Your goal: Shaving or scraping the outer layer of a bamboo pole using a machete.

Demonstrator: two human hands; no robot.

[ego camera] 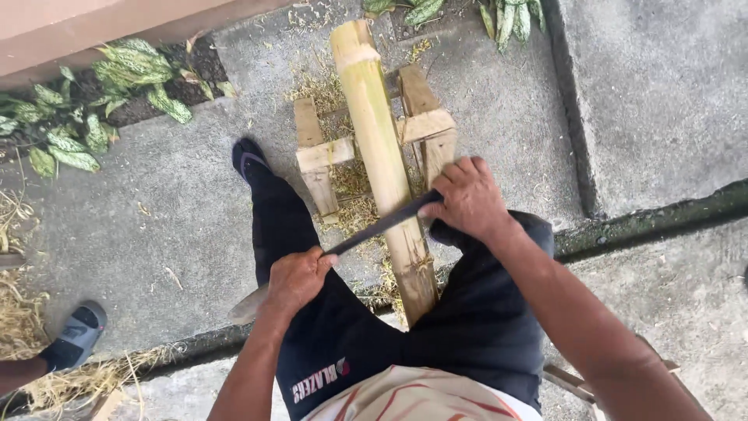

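The left hand (296, 279) is clenched around one end of a long dark blade (382, 224), which crosses a pale yellow-green bamboo pole (380, 148) with a ringed node near its far end, lying on a low wooden frame (323, 156); the right hand (467, 199) is closed on the blade's other end

Outdoor spot, flat daylight. Grey concrete paving (662, 93) had mossy drainage grooves (654, 214). Pink wall (93, 27) ran top left, variegated plants (101, 101) in soil below. Dry straw (23, 312) littered left edge.
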